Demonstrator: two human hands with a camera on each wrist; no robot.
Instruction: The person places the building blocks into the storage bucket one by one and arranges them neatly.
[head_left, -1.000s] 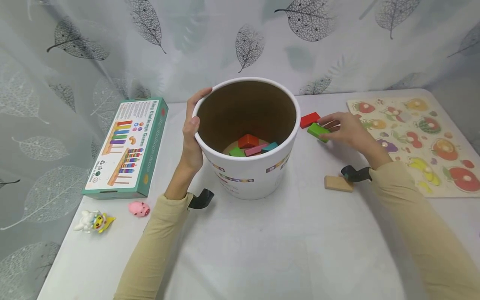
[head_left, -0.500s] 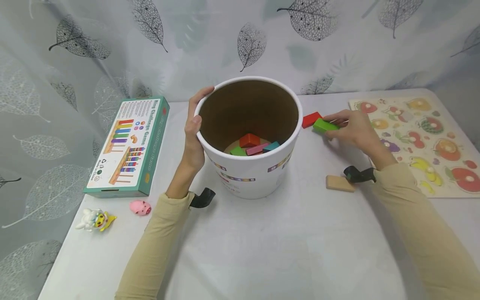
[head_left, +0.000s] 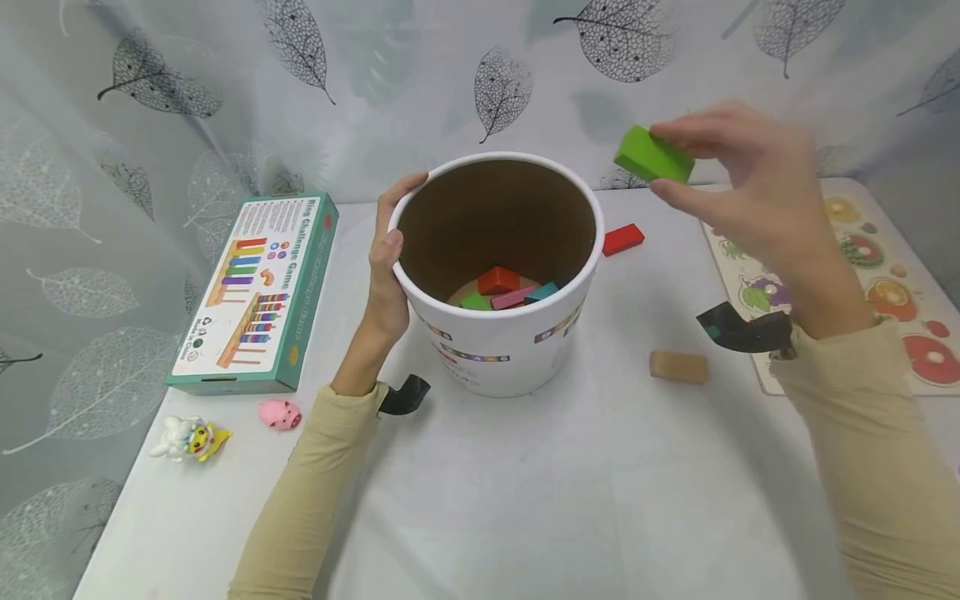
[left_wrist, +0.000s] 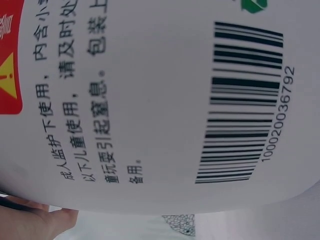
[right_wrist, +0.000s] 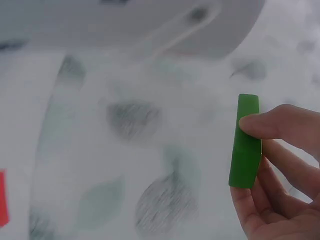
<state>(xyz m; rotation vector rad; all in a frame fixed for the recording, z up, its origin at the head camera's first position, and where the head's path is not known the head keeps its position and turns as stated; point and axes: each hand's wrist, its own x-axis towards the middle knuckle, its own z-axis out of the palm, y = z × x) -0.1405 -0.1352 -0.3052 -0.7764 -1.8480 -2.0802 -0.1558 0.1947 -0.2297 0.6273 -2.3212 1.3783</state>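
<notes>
My left hand (head_left: pixel 386 271) grips the left rim of a white bucket (head_left: pixel 502 354), thumb and fingers on either side of the edge. In the left wrist view the bucket's printed wall (left_wrist: pixel 150 110) fills most of the frame. Inside lie several blocks, among them a red block (head_left: pixel 498 281), a pink block (head_left: pixel 513 297) and a blue block (head_left: pixel 542 292). To the right of the bucket, up in the air, my right hand (head_left: pixel 757 183) pinches a green block (head_left: pixel 654 156) between thumb and fingers. The right wrist view shows the thumb across the green block (right_wrist: pixel 245 150).
A red block (head_left: pixel 623 240) lies just right of the bucket, and a plain wooden block (head_left: pixel 678 367) nearer me. At right is a fruit puzzle board (head_left: pixel 930 283). A game box (head_left: pixel 247 292), a pink pig toy (head_left: pixel 280 414) and a small yellow-and-white figure (head_left: pixel 191 439) sit at left.
My right hand has lifted the green block off the table, upward beside the red one. My left hand and the bucket stay in place.
</notes>
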